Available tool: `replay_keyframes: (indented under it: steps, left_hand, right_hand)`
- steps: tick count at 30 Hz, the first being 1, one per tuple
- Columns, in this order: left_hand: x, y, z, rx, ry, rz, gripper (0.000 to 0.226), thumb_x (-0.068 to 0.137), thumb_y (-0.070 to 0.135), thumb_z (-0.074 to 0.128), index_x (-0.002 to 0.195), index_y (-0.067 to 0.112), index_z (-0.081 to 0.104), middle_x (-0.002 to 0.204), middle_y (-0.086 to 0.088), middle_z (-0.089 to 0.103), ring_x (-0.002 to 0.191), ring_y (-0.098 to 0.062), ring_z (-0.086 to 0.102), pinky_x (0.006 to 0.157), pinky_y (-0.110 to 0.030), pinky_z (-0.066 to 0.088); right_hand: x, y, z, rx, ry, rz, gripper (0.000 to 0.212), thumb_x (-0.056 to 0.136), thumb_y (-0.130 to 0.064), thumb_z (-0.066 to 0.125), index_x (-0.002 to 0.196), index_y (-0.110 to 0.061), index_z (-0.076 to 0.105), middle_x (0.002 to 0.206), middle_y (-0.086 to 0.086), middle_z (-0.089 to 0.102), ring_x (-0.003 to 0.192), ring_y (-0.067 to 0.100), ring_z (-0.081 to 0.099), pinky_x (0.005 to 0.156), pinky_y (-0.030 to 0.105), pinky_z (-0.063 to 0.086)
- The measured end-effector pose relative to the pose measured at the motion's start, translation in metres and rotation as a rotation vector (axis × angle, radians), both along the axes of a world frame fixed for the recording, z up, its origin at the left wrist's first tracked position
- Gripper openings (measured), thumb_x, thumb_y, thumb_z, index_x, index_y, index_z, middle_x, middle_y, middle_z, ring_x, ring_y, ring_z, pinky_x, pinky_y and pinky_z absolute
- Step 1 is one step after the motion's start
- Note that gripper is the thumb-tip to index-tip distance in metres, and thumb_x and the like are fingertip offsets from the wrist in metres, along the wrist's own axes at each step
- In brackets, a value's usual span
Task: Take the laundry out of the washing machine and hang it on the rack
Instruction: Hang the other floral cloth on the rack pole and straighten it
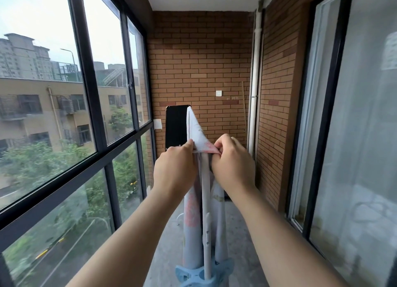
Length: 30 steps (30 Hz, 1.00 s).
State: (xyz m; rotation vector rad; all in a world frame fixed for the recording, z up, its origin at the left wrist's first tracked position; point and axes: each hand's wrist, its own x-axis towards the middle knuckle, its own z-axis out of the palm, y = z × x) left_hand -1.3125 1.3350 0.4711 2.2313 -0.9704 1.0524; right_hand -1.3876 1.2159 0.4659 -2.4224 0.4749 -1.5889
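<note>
**Head view: one item on the rack, edge being set**

Hanging stage, mid-task.

- The pale grey-white pink-printed cloth is draped over the white tubular rack rail, which runs from 6 o'clock up towards centre. Fabric hangs down both sides of it.
- Left hand, at 7 o'clock, and right hand, at 5 o'clock, are close together, one on each side of the rail. Each pinches the cloth's near top edge between thumb and fingers.
- Judgement: this item is off the machine and on the rack. What's left is spreading it flat and letting go.
- The black flat rectangular piece just left of centre sits at the rail's far end. I can't tell whether it's laundry.
- A light blue plastic fitting sits at the rail's base, at 6 o'clock.
- The washing machine is not in view, so the remaining load is unknown.
</note>
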Motion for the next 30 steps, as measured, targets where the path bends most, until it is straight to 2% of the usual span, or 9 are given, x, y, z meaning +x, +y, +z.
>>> replay_keyframes:
  steps: [5, 8, 11, 13, 15, 19, 21, 25, 30]
  left_hand:
    - [-0.003, -0.004, -0.005, -0.044, 0.038, 0.0, 0.027, 0.094, 0.018, 0.045, 0.114, 0.018, 0.062, 0.069, -0.006, 0.062, 0.054, -0.027, 0.046, 0.047, -0.03, 0.035]
    - [-0.007, -0.007, -0.01, -0.06, 0.065, -0.025, 0.014, 0.092, 0.017, 0.044, 0.094, 0.016, 0.058, 0.059, -0.003, 0.052, 0.053, -0.031, 0.052, 0.045, -0.03, 0.031]
    - [-0.004, -0.01, -0.015, -0.137, 0.159, -0.08, 0.015, 0.088, 0.022, 0.048, 0.078, 0.015, 0.057, 0.055, -0.001, 0.051, 0.05, -0.028, 0.045, 0.044, -0.028, 0.028]
    - [0.003, -0.012, -0.02, -0.183, 0.24, -0.111, 0.024, 0.082, 0.02, 0.051, 0.058, 0.016, 0.046, 0.049, 0.002, 0.044, 0.045, -0.023, 0.04, 0.042, -0.025, 0.024]
    - [0.008, -0.014, -0.029, -0.181, 0.322, -0.123, 0.034, 0.08, 0.018, 0.053, 0.05, 0.015, 0.038, 0.046, 0.001, 0.041, 0.043, -0.021, 0.039, 0.042, -0.023, 0.023]
    - [0.017, -0.012, -0.049, -0.116, 0.387, -0.036, 0.034, 0.09, 0.02, 0.05, 0.057, 0.013, 0.048, 0.055, -0.005, 0.051, 0.052, -0.03, 0.051, 0.045, -0.027, 0.036]
    - [0.023, -0.007, -0.054, -0.132, 0.361, -0.024, 0.031, 0.09, 0.015, 0.049, 0.059, 0.014, 0.049, 0.056, -0.004, 0.052, 0.054, -0.029, 0.052, 0.047, -0.029, 0.039]
    - [0.031, -0.006, -0.07, -0.145, 0.424, -0.054, 0.035, 0.088, 0.011, 0.05, 0.054, 0.017, 0.041, 0.052, -0.001, 0.049, 0.049, -0.02, 0.047, 0.042, -0.024, 0.026]
    - [0.041, -0.001, -0.103, -0.109, 0.586, -0.034, 0.036, 0.096, 0.019, 0.048, 0.06, 0.016, 0.05, 0.06, -0.005, 0.058, 0.059, -0.029, 0.058, 0.048, -0.031, 0.047]
  right_hand:
    - [0.002, 0.0, -0.005, 0.015, 0.015, -0.007, 0.011, 0.089, -0.013, 0.059, 0.097, -0.019, 0.056, 0.088, -0.001, 0.065, 0.07, 0.025, 0.058, 0.051, 0.03, 0.041]
    - [0.004, -0.002, -0.009, 0.164, 0.08, 0.021, 0.016, 0.092, -0.024, 0.057, 0.106, -0.02, 0.062, 0.091, 0.0, 0.067, 0.072, 0.022, 0.055, 0.055, 0.028, 0.038]
    - [0.007, -0.005, -0.016, 0.317, 0.218, 0.059, 0.019, 0.091, -0.025, 0.054, 0.089, -0.012, 0.067, 0.081, 0.004, 0.067, 0.073, 0.028, 0.062, 0.057, 0.027, 0.043]
    - [0.008, -0.007, -0.023, 0.38, 0.287, 0.06, 0.02, 0.088, -0.018, 0.054, 0.07, -0.013, 0.06, 0.07, 0.004, 0.06, 0.068, 0.032, 0.06, 0.056, 0.026, 0.042]
    - [0.011, -0.008, -0.034, 0.395, 0.347, 0.042, 0.019, 0.088, -0.012, 0.053, 0.07, -0.013, 0.06, 0.074, 0.01, 0.061, 0.072, 0.035, 0.063, 0.058, 0.03, 0.048]
    - [0.013, -0.017, -0.06, 0.441, 0.378, -0.036, 0.018, 0.097, -0.014, 0.052, 0.1, -0.005, 0.068, 0.094, 0.015, 0.067, 0.079, 0.032, 0.063, 0.061, 0.03, 0.046]
    - [0.011, -0.025, -0.068, 0.439, 0.348, -0.057, 0.02, 0.099, -0.019, 0.053, 0.101, -0.008, 0.068, 0.092, 0.012, 0.067, 0.074, 0.027, 0.061, 0.057, 0.028, 0.045]
    - [0.015, -0.032, -0.085, 0.504, 0.343, -0.018, 0.027, 0.099, -0.031, 0.055, 0.098, -0.009, 0.07, 0.081, 0.006, 0.066, 0.067, 0.021, 0.064, 0.053, 0.026, 0.048]
    - [0.015, -0.042, -0.118, 0.622, 0.445, -0.018, 0.034, 0.101, -0.033, 0.051, 0.098, -0.004, 0.067, 0.092, 0.014, 0.068, 0.082, 0.032, 0.068, 0.071, 0.041, 0.058]
